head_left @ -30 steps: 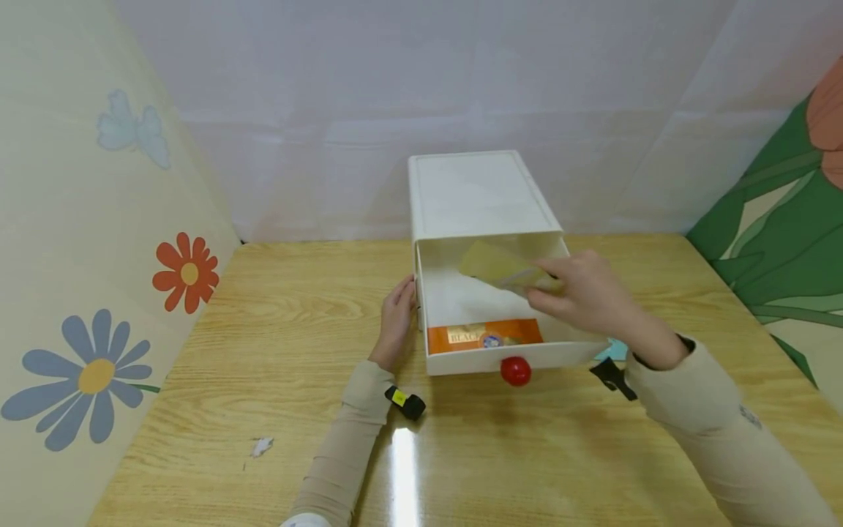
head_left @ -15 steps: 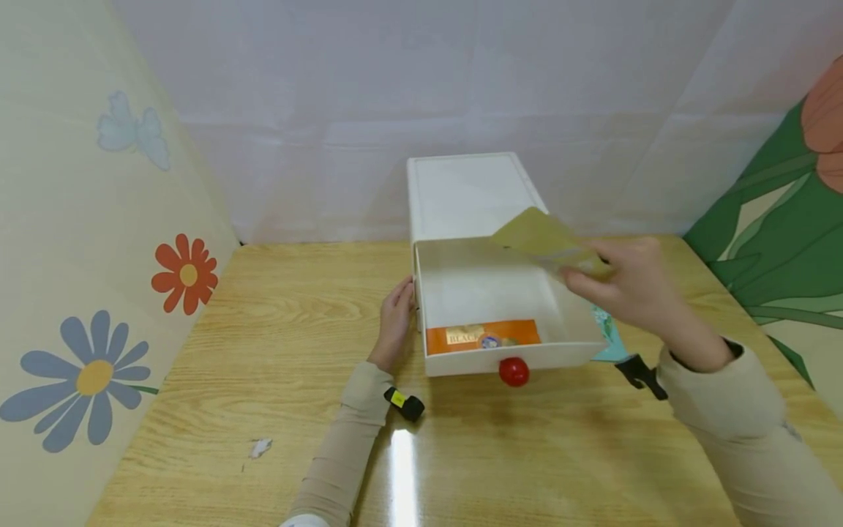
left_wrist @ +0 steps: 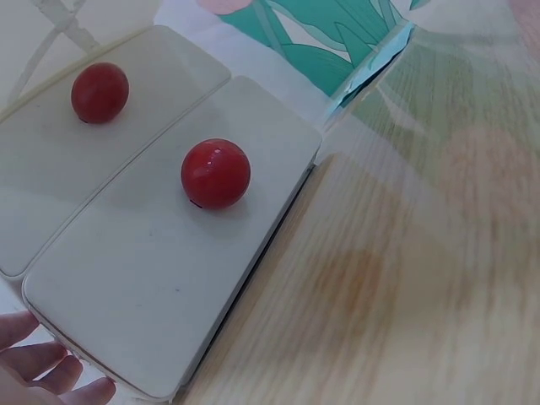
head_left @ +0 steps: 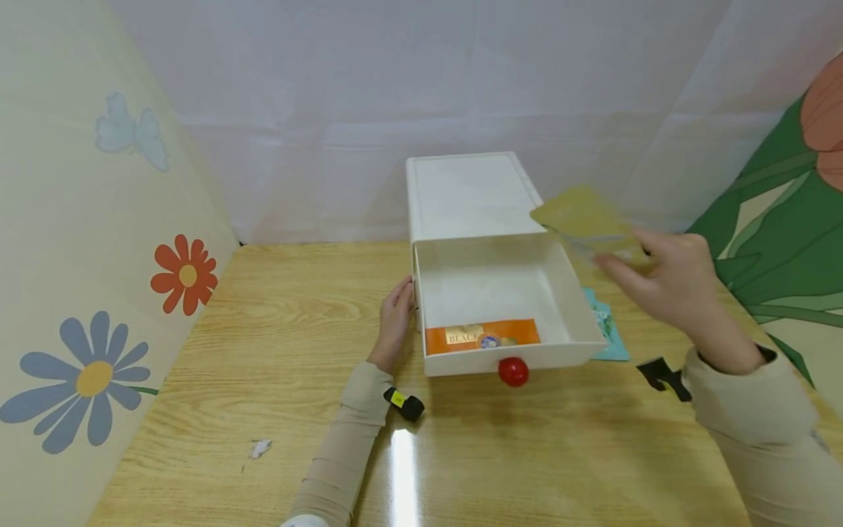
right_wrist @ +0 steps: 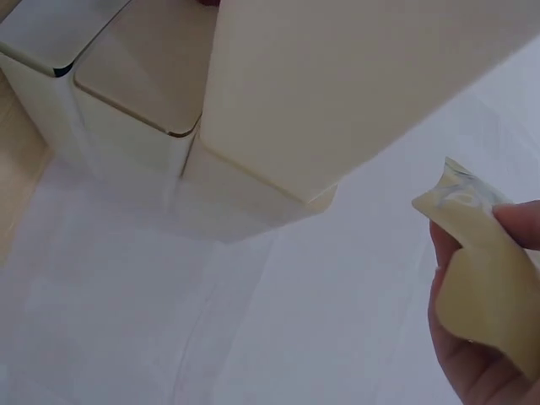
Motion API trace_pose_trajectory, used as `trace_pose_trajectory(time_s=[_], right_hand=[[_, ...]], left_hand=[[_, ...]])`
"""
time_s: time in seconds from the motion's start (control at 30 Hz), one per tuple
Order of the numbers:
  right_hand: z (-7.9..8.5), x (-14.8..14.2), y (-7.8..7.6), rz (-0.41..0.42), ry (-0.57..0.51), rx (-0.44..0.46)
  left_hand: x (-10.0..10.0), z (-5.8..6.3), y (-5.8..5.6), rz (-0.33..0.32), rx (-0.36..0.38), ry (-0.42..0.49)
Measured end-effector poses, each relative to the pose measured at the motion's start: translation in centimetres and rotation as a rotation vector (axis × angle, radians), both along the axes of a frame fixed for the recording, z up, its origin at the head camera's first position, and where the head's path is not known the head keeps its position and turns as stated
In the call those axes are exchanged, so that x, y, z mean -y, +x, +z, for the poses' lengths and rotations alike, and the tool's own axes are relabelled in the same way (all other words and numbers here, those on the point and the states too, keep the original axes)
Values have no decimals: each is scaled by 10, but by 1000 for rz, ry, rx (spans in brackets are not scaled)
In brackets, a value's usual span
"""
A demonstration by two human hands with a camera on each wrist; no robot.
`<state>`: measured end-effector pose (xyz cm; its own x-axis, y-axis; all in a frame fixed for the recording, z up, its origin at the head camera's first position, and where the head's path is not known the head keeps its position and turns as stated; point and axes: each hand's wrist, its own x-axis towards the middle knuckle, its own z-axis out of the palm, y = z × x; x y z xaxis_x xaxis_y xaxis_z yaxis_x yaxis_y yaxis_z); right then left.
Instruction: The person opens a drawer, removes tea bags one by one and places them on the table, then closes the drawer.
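Head view: right hand (head_left: 678, 282) pinches a yellowish packet (head_left: 582, 214), blurred, seemingly silver-streaked; left hand (head_left: 395, 318) lies uncurled.

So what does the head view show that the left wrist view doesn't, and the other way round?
Only the head view shows the right hand holding a yellowish packet, and the open drawer's interior with an orange packet lying behind its front wall.

Only the left wrist view shows two other drawer fronts, each with a red knob.

Both show the white cabinet, the left hand at its side, the wooden tabletop and part of the green leaf mural.
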<state>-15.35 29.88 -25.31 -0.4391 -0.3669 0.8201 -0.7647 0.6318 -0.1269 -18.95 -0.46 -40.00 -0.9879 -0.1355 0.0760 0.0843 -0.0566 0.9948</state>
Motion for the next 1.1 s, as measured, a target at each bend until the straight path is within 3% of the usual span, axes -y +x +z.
trace_pose_trajectory(time_s=[0.17, 0.47, 0.83, 0.97, 1.1], right_hand=[[-5, -11, 0, -48, -13, 33], [-19, -33, -5, -153, -18, 146], [-46, -54, -11, -296, -52, 251], [-58, -61, -14, -359, -48, 359], [-74, -69, -18, -387, -37, 519]], left_hand=[[-2, 11, 6, 14, -5, -41], [2, -14, -8, 9, 2, -31], [2, -14, -7, 13, -1, -47], [3, -12, -7, 3, 11, -37], [1, 0, 1, -2, 13, -43]])
